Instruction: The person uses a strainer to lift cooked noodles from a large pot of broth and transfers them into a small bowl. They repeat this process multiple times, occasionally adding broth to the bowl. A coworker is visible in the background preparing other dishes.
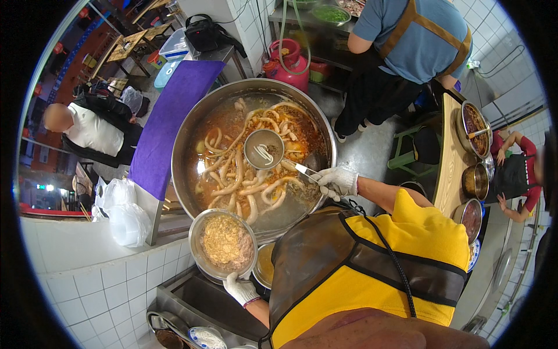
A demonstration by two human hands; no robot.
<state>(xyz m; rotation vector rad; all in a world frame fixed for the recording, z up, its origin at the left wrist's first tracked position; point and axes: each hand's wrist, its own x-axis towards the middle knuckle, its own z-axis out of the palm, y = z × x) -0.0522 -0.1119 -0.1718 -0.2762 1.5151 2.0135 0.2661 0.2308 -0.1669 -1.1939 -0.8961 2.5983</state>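
My right hand (pixel 338 183), in a white knit glove, grips the handle of a round metal strainer ladle (pixel 260 138). A few pale, noodle-like strips (pixel 264 154) lie in its bowl, which is above the middle of a large steel pot (pixel 182 146). Reddish oily broth fills the pot, along with long pale tubes resembling intestines (pixel 239 174). My left hand (pixel 242 289), gloved likewise, holds a steel bowl (pixel 195 256) by its near rim, over the pot's lower left edge. Yellowish crumbly flakes (pixel 222 237) and pinkish mince-like food fill that bowl.
Beyond the pot stand a red gas cylinder (pixel 296 65) and a co-worker in a blue shirt (pixel 418 39). Purple cloth (pixel 174 118) covers a left-hand ledge beside plastic bags (pixel 126 213). Behind a wooden counter (pixel 449 148) with several metal basins is another person (pixel 514 174).
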